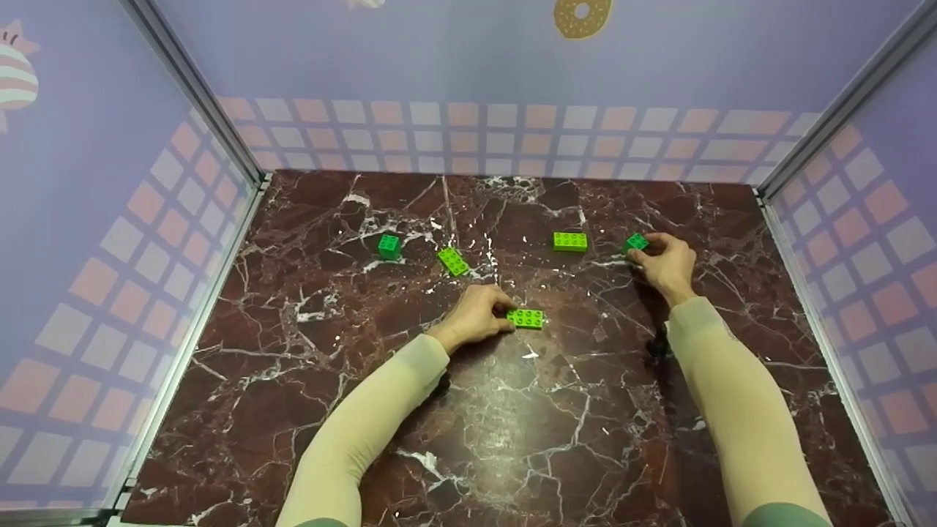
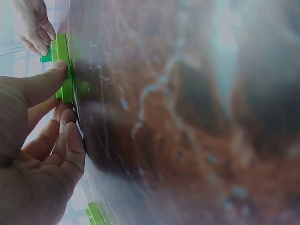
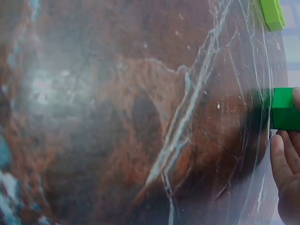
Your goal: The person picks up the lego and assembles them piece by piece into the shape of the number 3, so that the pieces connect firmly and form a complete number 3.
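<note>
The left hand (image 1: pixel 476 316) rests on the marble table (image 1: pixel 512 439) and pinches the end of a long green brick (image 1: pixel 527 318) near the middle. Farther back, the right hand (image 1: pixel 665 262) grips a small dark green brick (image 1: pixel 635 242) with its fingertips. Just to its left lies a light green brick (image 1: pixel 569 241), then a tilted long brick (image 1: pixel 452 261) and a small square brick (image 1: pixel 389 247).

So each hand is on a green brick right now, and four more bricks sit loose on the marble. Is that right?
Not quite: three bricks lie loose, not four. The head view shows the left hand on one brick, the right hand on a small brick, and loose bricks at and on the marble.
</note>
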### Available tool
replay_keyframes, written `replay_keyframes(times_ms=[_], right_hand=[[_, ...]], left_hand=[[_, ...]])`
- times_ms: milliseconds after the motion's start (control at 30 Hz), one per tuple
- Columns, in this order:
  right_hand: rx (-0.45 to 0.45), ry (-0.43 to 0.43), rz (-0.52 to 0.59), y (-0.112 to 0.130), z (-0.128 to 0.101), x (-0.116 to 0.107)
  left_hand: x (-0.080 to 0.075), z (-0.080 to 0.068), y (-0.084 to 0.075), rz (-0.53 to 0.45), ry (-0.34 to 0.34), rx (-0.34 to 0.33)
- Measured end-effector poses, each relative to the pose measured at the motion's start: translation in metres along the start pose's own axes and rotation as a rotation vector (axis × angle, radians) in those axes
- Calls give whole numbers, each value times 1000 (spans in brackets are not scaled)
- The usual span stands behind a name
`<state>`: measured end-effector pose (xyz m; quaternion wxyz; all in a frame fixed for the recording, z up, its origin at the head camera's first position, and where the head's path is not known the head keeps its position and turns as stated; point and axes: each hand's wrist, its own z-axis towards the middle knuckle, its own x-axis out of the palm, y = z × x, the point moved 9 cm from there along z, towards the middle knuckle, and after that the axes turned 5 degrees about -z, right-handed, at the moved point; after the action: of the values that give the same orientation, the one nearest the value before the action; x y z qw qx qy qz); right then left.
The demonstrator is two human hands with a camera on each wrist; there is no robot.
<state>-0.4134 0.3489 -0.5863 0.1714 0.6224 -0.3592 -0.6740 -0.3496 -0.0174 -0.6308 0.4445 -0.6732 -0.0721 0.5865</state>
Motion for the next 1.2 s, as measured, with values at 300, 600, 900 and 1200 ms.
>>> replay_keyframes(times_ms=[300,600,900,1200], right_hand=[[-5,-2,-8,0,-3,1],[-62,11,6,16,-11,4],[-131,8,23,34,-19,7],[-201,20,58,52,-27,12]], left_hand=[[3,1,4,18,-1,-7],[1,0,3,-11,1,-18],[-2,-1,-3,-48,-5,-23],[-2,0,-1,-39,-5,-35]])
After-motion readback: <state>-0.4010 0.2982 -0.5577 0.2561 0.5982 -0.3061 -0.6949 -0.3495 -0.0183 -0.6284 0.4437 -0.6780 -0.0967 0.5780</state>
